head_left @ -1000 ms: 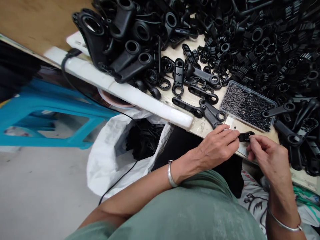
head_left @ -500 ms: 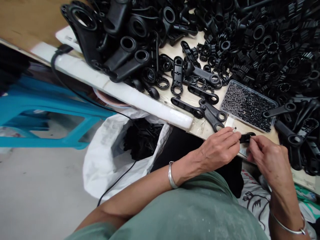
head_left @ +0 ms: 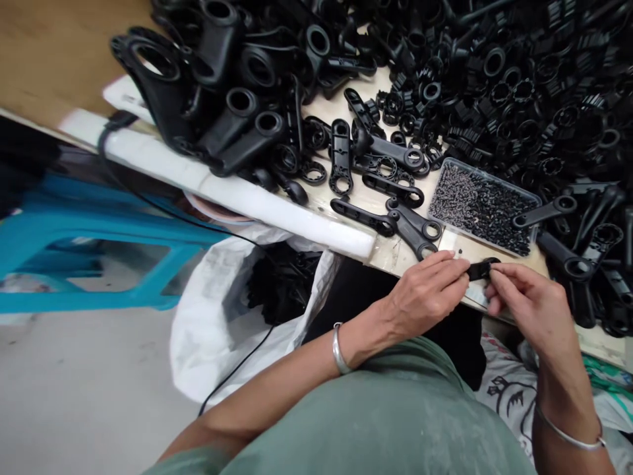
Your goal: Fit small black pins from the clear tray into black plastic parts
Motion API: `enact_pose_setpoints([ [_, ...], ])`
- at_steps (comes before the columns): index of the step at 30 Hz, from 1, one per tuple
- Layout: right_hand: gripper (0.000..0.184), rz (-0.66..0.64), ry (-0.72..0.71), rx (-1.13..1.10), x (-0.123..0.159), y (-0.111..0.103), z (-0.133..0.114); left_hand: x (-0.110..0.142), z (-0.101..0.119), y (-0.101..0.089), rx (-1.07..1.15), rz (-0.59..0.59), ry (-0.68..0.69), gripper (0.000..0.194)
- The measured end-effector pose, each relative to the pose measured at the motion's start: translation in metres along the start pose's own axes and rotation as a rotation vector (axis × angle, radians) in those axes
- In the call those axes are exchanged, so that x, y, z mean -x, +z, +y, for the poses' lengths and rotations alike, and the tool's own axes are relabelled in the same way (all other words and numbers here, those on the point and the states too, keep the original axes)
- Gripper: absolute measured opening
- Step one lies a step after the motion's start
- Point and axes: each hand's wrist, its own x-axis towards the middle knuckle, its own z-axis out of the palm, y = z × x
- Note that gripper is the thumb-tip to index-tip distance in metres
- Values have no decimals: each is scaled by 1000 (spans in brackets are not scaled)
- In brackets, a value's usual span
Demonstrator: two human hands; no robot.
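At the table's near edge, my left hand [head_left: 428, 290] is closed on one end of a short black plastic arm [head_left: 479, 268], partly covered by my fingers. My right hand [head_left: 534, 300] pinches with thumb and forefinger at the arm's other end; whatever is between the fingertips is too small to make out. Just beyond both hands is a clear plastic box [head_left: 537, 231] full of tiny grey and black pieces [head_left: 475, 204]. One tiny black piece [head_left: 460, 251] lies on a pale strip near my left fingertips. A grey-black forked lever [head_left: 413, 227] rests beside my left hand.
Large heaps of black plastic rings [head_left: 499, 63] and levers [head_left: 247, 128] cover the table's back and left. A white foam strip [head_left: 237, 191] lines the near edge. Below are a white sack [head_left: 198, 330] of black parts, a black cable [head_left: 237, 363] and a blue stool [head_left: 99, 227].
The view has shifted slightly. My right fingers have straightened a little at the arm's end, and more of the arm now shows between my hands. My left hand keeps its hold.
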Motion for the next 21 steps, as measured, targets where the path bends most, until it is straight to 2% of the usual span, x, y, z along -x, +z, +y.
enact_pose_setpoints([
  [3,45,163,39,-256,9,3,4,1,4,0,7,52,-10,11],
  [5,54,215,56,-383,13,8,2,1,6,-1,6,87,-17,9],
  [8,63,205,77,-579,15,14,-2,0,10,-3,3,128,-15,8],
  [12,63,160,110,-769,11,20,-5,-3,11,-6,-3,169,-13,8],
  [17,59,144,169,-872,9,23,-10,-4,14,-8,34,173,-13,10],
  [21,46,183,129,-805,8,26,-13,-4,17,-9,71,184,-21,6],
])
